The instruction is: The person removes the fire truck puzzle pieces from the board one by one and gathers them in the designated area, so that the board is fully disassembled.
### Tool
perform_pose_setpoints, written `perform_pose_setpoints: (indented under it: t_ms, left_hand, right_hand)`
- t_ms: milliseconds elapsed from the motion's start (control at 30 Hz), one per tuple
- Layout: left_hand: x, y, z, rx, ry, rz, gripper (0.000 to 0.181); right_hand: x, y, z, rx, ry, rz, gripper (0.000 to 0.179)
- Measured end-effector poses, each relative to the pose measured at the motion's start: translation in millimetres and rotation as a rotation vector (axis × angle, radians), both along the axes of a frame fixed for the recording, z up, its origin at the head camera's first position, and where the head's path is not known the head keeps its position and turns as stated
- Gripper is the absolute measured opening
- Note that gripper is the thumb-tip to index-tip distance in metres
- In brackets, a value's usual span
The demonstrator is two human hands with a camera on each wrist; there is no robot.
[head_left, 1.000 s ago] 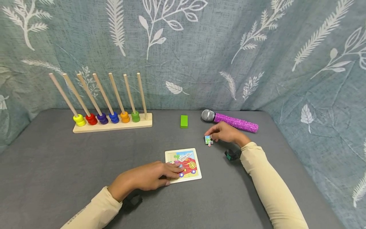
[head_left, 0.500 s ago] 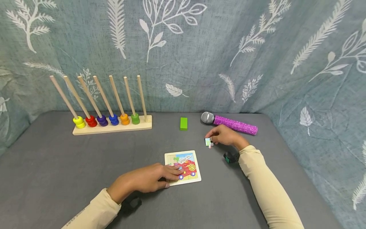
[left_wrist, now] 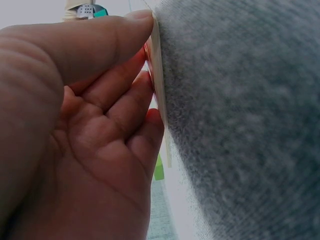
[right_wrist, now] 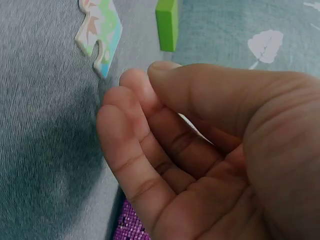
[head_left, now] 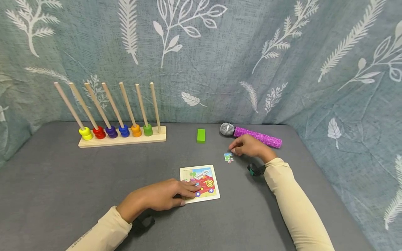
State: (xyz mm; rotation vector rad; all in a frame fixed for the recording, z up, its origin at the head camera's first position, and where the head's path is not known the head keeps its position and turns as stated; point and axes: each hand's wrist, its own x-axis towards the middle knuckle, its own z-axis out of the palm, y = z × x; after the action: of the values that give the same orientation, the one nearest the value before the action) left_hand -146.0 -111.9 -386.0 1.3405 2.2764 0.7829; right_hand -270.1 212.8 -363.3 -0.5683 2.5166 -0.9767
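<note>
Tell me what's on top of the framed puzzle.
The left hand rests on the left part of the framed puzzle. A printed red truck and ladder show beside it; whatever lies under the fingers is covered.

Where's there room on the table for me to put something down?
A big bare patch of table lies between the peg stand and left hand. A smaller one lies between the green block and puzzle board. It's crowded by the right hand: puzzle piece and microphone sit close.

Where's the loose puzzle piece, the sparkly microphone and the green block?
Loose puzzle piece (right_wrist: 105, 26): right wrist view, printed face.
Sparkly microphone (head_left: 257, 135): head view, purple handle.
Green block (head_left: 201, 135): head view, top face.
</note>
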Motion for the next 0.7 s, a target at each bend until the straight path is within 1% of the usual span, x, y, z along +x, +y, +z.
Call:
perform_pose_setpoints:
  t_ms: [233, 500, 700]
  left_hand:
    - [-1.7, -0.8, 0.4, -0.005, -0.01, 0.002, 0.039]
    - [-1.9, 0.2, 0.0, 0.004, -0.009, -0.01, 0.039]
    - [-1.5, -0.4, -0.1, 0.006, -0.015, -0.002, 0.039]
  right_hand:
    - [5.3, -6.2, 5.7, -0.04, 0.028, 0.011, 0.022]
    - [12.2, -19.1, 2.3, -0.135, 0.049, 0.042, 0.023]
    - [18.9, -29.2, 3.3, -0.13, 0.057, 0.074, 0.023]
